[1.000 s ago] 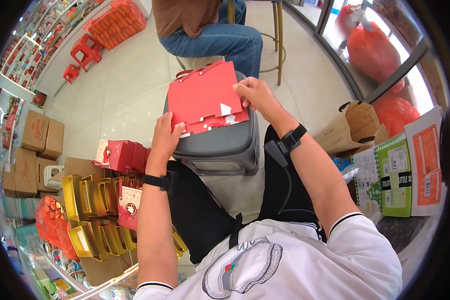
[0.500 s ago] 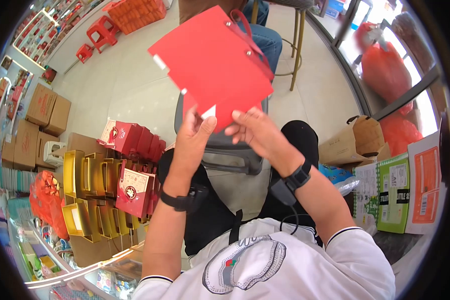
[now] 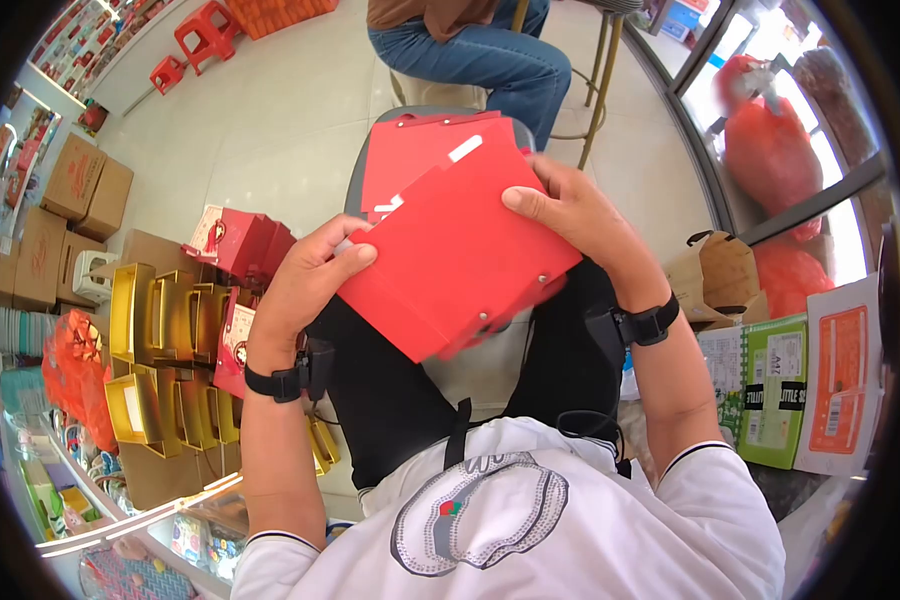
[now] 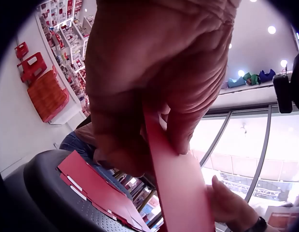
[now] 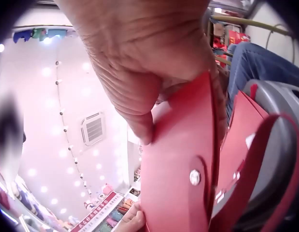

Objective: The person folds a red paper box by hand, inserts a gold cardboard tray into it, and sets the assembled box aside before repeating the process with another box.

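Observation:
Over my lap I hold a flat-folded red gift bag [image 3: 460,250] with metal rivets along the edge nearest me and white patches at its far edge. My left hand [image 3: 315,275] pinches its left corner, thumb on top and fingers underneath. At the upper right edge my right hand [image 3: 580,215] grips it the same way. A red strap handle [image 5: 255,179] loops beside it in the right wrist view. More flat red bags [image 3: 390,165] lie just beyond, on a dark grey stool [image 4: 38,193].
Gold trays [image 3: 135,310] and finished-looking red boxes [image 3: 245,240] stand at my left, near cardboard boxes [image 3: 45,245]. A seated person in jeans [image 3: 490,65] is across the stool. A brown paper bag [image 3: 725,275] and a green packet [image 3: 775,390] are at my right.
The red bag was lifted off the stool, then turned and lowered over my lap, so its riveted edge now faces me. My hands moved apart to its opposite sides.

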`<state>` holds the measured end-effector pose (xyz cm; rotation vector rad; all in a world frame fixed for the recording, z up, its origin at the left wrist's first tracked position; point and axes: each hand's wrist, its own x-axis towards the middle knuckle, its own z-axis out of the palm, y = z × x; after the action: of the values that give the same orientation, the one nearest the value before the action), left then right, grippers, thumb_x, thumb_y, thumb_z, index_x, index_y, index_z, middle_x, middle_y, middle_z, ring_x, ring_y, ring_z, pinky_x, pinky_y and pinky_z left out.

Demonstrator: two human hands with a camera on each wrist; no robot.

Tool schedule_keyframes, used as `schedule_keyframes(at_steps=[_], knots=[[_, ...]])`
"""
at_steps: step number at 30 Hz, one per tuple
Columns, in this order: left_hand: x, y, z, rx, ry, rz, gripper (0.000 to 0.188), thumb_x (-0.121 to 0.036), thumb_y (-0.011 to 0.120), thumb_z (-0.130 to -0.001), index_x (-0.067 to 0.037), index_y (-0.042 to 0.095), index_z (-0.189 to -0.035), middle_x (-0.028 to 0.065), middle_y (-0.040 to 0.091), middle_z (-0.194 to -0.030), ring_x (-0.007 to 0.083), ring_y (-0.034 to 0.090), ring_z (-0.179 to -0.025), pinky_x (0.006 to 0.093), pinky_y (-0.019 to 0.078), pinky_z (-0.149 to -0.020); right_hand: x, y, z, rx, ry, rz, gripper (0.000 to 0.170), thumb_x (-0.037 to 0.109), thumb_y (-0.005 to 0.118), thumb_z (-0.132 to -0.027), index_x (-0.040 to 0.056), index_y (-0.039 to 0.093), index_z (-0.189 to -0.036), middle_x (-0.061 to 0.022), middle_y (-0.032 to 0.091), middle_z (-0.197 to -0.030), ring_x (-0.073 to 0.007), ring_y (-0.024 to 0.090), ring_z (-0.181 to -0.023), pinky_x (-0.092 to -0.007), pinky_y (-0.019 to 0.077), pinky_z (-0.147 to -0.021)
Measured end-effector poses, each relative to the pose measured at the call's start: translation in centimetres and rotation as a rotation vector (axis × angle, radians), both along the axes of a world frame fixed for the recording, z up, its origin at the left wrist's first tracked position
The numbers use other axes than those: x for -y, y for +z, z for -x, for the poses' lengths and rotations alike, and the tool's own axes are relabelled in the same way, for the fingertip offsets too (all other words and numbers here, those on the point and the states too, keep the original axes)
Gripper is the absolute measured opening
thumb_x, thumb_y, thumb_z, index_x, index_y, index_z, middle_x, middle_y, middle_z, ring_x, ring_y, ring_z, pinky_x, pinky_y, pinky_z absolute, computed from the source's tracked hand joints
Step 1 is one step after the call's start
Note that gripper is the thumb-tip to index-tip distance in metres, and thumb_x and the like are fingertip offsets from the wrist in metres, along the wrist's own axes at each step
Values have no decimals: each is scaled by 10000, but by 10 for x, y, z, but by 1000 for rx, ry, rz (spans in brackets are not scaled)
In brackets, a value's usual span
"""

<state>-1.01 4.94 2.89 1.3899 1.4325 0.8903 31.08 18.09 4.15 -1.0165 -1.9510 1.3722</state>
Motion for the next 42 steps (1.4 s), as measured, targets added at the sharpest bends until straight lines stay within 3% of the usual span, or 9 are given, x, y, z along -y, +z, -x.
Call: schedule_keyframes(at_steps=[4,8,11,15,18,21,28,31,42], knots=[[1,-7,-13,-557,269,-466,521,-247,694,-1028,-55,523,-1480,153,582,-1365,181,612,-1165,303,518,-964,12,-20,14,-333,-24,262,455,344,672,-1040,-17,656,-1317,-69,709,-1179,-114,661,-1063,-289,536,-929],[8,-22,-28,-194,667,-384,721,-220,712,-1014,-4,326,-1583,263,470,-1500,309,540,-1329,399,472,-1120,17,-19,19,-484,-162,180,405,287,618,-1079,-7,638,-1358,-58,700,-1205,-114,653,-1084,-286,529,-957],[-4,-44,-49,26,505,-435,899,-385,807,-931,45,327,-1558,216,516,-1468,265,532,-1346,397,438,-1113,27,-24,34,-614,-164,229,426,293,616,-1082,-1,617,-1390,-60,691,-1230,-116,647,-1103,-285,523,-970],[-1,-42,-41,372,533,-279,628,-317,716,-1017,54,464,-1456,154,654,-1311,184,626,-1178,336,509,-1016,35,-26,40,-610,-146,304,408,287,636,-1073,-4,620,-1358,-67,689,-1206,-110,643,-1084,-286,522,-955],[5,-34,-27,100,476,-297,453,-281,642,-1065,43,568,-1372,96,693,-1220,143,633,-1102,308,508,-981,15,-39,19,-220,-273,-56,352,240,661,-1049,-13,631,-1292,-71,695,-1130,-114,649,-1034,-292,526,-929],[10,-14,-24,-124,383,-235,432,-301,619,-1076,28,601,-1355,96,704,-1205,142,631,-1104,307,500,-988,17,4,21,-302,-207,-274,299,174,680,-1010,-16,642,-1237,-72,690,-1068,-127,651,-979,-296,528,-897],[22,-8,-47,-363,229,-236,401,-258,627,-1066,-17,601,-1384,153,713,-1246,211,672,-1135,327,512,-991,30,-8,46,9,118,-319,249,217,706,-957,-7,724,-1065,-152,666,-965,-243,658,-885,-361,521,-803],[31,-13,-46,-438,163,-278,366,-222,621,-1064,-25,614,-1372,149,714,-1256,230,682,-1145,328,511,-996,30,-4,42,193,252,-3,320,309,711,-947,-9,742,-963,-163,653,-985,-260,653,-894,-372,514,-786],[50,-34,-63,-321,126,-228,265,-177,652,-1041,-51,629,-1274,106,731,-1149,229,707,-989,307,539,-899,52,-30,9,238,325,259,435,420,711,-941,-12,758,-966,-73,661,-892,-151,613,-800,-313,492,-721]])
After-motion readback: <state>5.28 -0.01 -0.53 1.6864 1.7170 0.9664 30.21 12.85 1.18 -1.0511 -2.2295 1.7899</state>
